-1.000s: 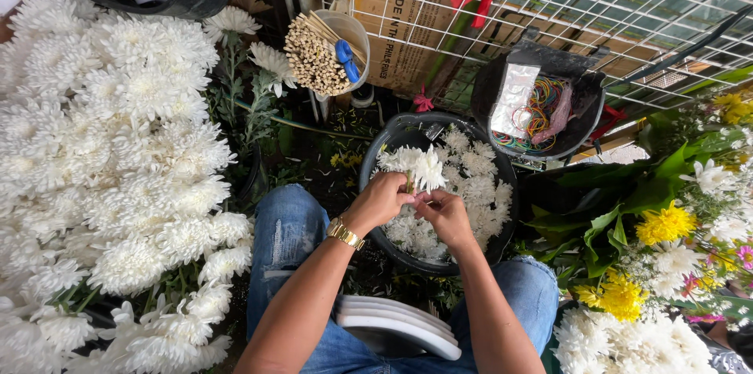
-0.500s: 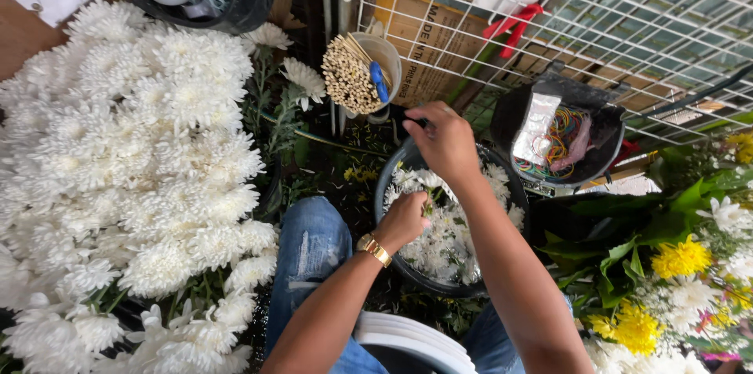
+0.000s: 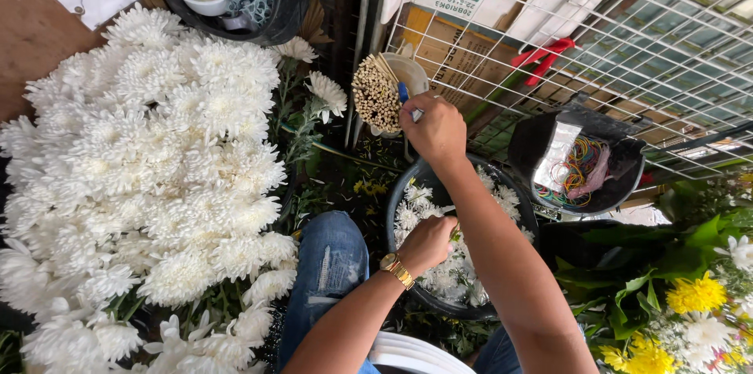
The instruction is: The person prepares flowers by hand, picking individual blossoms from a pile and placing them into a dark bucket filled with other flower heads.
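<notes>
Since 0.5 s ago, right hand (image 3: 434, 129) has reached the cup of sticks (image 3: 378, 93), grip clenched on 1; left hand (image 3: 427, 242) clenches a white bloom over the black basin (image 3: 518, 201). Skewering seems next.

- Right hand (image 3: 434, 129) reaches a matt plastic cup (image 3: 408, 76) packed with pale wooden sticks (image 3: 375, 95), ends rough.
- Behind it: thin wire grid (image 3: 627, 44), white-coated, smooth; brown cardboard carton (image 3: 463, 52), matt.
- Left hand (image 3: 427, 242), glossy gold metal watch (image 3: 398, 271) at the wrist, sits in a dark plastic basin (image 3: 396, 209), dull sheen.
- Just left of that wrist: faded blue denim (image 3: 325, 272), worn.
- Right of both hands: black plastic tub (image 3: 533, 142) holding colourful rubber bands (image 3: 579, 174).
</notes>
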